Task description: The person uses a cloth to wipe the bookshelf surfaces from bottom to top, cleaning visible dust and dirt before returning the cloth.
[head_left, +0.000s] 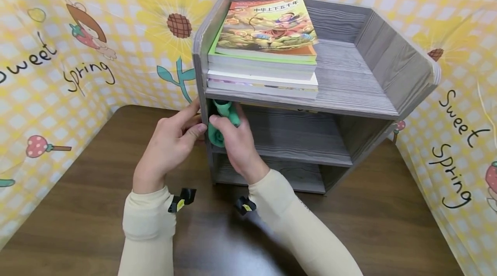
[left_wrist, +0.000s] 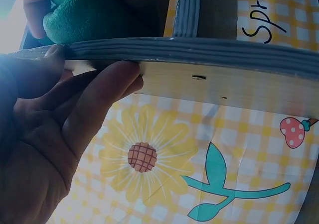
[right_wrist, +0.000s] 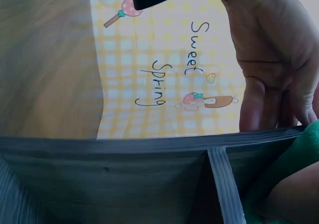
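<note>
A grey wood-grain shelf unit [head_left: 376, 43] stands on the brown table. My left hand [head_left: 165, 144] grips the front edge of its left side panel [head_left: 200, 69], thumb at the edge and fingers along the outer face. Inside the compartment below the books, my right hand [head_left: 238, 140] holds a bunched green cloth [head_left: 216, 136] close to that panel's inner side. Seen from the left wrist, the fuzzy green cloth [left_wrist: 94, 15] lies just across the panel edge from my left thumb.
A stack of books [head_left: 268, 30] lies on the top shelf at the left. Below are a middle board [head_left: 295, 136] and a bottom board [head_left: 272, 174]. Yellow checked sheeting [head_left: 128, 21] with printed flowers backs the brown table [head_left: 89, 207].
</note>
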`<action>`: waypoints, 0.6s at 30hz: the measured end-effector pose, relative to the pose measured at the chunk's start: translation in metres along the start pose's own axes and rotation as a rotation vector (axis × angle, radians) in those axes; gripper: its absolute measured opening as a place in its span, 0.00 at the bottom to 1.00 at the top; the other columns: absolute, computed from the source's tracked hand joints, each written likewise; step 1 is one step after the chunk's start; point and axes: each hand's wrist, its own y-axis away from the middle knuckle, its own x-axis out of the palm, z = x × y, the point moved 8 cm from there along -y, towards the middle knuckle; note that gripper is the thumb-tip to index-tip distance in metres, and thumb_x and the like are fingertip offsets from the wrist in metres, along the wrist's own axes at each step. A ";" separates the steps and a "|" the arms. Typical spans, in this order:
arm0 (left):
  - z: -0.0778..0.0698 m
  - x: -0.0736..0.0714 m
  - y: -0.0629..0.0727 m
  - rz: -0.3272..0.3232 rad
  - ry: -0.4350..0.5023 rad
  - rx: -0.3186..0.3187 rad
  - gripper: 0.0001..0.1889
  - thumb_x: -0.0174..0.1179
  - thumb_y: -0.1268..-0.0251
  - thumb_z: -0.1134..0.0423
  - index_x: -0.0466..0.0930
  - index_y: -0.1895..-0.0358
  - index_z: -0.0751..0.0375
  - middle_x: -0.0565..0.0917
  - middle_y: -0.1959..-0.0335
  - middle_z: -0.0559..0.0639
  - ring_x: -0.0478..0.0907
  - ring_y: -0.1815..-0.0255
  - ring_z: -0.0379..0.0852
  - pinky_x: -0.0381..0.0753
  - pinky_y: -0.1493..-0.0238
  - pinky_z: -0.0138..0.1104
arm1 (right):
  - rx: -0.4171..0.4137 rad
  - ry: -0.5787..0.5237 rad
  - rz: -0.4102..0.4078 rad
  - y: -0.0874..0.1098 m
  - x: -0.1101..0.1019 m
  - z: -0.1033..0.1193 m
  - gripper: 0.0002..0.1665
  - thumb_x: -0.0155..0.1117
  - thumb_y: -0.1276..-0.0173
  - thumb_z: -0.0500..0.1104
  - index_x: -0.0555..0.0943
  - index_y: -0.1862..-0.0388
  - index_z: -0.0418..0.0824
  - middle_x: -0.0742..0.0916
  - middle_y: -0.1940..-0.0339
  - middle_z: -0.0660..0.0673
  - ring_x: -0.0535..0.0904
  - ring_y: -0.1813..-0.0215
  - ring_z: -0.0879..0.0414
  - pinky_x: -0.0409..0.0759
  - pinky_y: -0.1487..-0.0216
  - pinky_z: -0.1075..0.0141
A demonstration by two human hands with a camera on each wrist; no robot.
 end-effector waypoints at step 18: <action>0.006 0.003 0.002 0.055 0.106 -0.078 0.34 0.57 0.30 0.79 0.65 0.23 0.53 0.83 0.44 0.64 0.84 0.48 0.50 0.84 0.59 0.36 | 0.001 -0.092 -0.043 -0.006 0.002 0.013 0.09 0.47 0.30 0.30 0.73 0.55 0.39 0.76 0.57 0.49 0.71 0.57 0.60 0.72 0.55 0.68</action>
